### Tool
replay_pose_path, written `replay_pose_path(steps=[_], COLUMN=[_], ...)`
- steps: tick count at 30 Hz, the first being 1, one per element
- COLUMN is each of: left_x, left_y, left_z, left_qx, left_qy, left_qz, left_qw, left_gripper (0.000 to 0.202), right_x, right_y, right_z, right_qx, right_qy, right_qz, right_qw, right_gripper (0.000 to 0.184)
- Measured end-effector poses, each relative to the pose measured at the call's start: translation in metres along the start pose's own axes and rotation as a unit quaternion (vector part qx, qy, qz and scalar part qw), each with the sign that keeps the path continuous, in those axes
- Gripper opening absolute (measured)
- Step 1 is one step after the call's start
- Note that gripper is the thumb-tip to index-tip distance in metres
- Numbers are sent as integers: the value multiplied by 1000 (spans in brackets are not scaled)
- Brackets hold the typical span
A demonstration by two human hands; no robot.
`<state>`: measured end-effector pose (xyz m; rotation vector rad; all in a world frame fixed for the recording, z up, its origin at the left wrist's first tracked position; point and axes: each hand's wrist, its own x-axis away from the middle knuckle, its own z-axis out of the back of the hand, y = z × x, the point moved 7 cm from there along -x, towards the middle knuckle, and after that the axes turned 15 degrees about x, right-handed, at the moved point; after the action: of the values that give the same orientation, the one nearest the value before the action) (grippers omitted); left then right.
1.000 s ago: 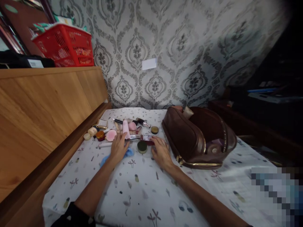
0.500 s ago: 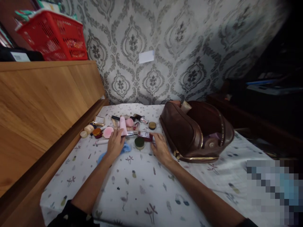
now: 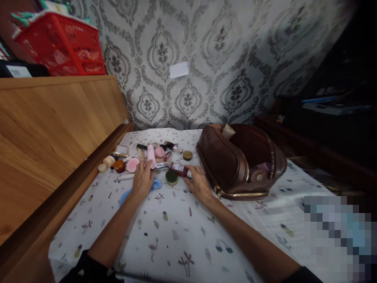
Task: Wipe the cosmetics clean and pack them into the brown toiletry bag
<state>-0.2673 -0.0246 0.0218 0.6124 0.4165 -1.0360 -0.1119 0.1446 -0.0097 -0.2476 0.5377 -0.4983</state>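
Observation:
My right hand point(image 3: 198, 182) grips the cap end of a small dark red bottle point(image 3: 178, 169) with a patterned label, low over the sheet. My left hand point(image 3: 143, 180) rests palm down among the cosmetics, fingers somewhat apart, their tips against the lower end of a pink tube point(image 3: 151, 154). A silver tube-like item point(image 3: 161, 166) lies between the hands. Just below the bottle stands a green-lidded jar point(image 3: 171, 177). Partly under my left wrist is a blue cloth point(image 3: 156, 184). A round pink compact point(image 3: 132, 165) and a white stick point(image 3: 125, 177) lie left of that hand.
An unzipped brown leather bag point(image 3: 226, 165) stands at the right. Behind the hands lie a gold-lidded jar point(image 3: 187, 155) and several dark cosmetics. An amber jar point(image 3: 119, 166) is farther left. A wooden panel point(image 3: 64, 118) borders the left, with a red basket point(image 3: 63, 45) on top.
The dark red bottle has tilted slightly, its cap end lower, in my right hand. My left hand stays by the pink tube. The whole view has shifted a little.

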Motion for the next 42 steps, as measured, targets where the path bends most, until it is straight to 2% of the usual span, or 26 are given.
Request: replay_pose_path(steps=[6, 10, 18, 24, 27, 30, 34, 36, 39, 42], left_x=[-3, -10, -26, -26, -29, -35, -41, -41, -39, -35], left_y=[25, 32, 37, 41, 39, 37, 31, 28, 28, 31], left_z=[-7, -15, -23, -15, 1, 26, 57, 59, 46, 32], left_qx=[-35, -33, -42, -26, 26, 113, 255, 328, 412, 452], left_qy=[-50, -93, -121, -115, -81, -16, 99, 115, 86, 52], left_qz=[-73, -106, -97, -103, -96, -83, -35, -2, 25, 25], left_qw=[995, 990, 987, 988, 992, 990, 961, 938, 907, 890], left_gripper=[47, 49, 46, 41, 36, 30, 35, 35, 34, 37], right_x=[1, 1, 2, 1, 2, 3, 4, 4, 4, 4], right_y=[-2, -6, -14, -14, -13, -12, -12, -11, -10, -9], right_z=[8, 11, 21, 22, 20, 19, 19, 19, 18, 17], right_qx=[64, 102, 131, 122, 111, 106, 95, 92, 86, 83], right_qy=[-6, -25, -37, -28, -31, -29, -24, -25, -30, -40], right_qz=[-19, -23, -42, -45, -46, -47, -41, -44, -49, -52], right_qw=[998, 994, 990, 991, 992, 993, 994, 994, 995, 994], right_gripper=[40, 41, 40, 42, 46, 50, 52, 51, 51, 51])
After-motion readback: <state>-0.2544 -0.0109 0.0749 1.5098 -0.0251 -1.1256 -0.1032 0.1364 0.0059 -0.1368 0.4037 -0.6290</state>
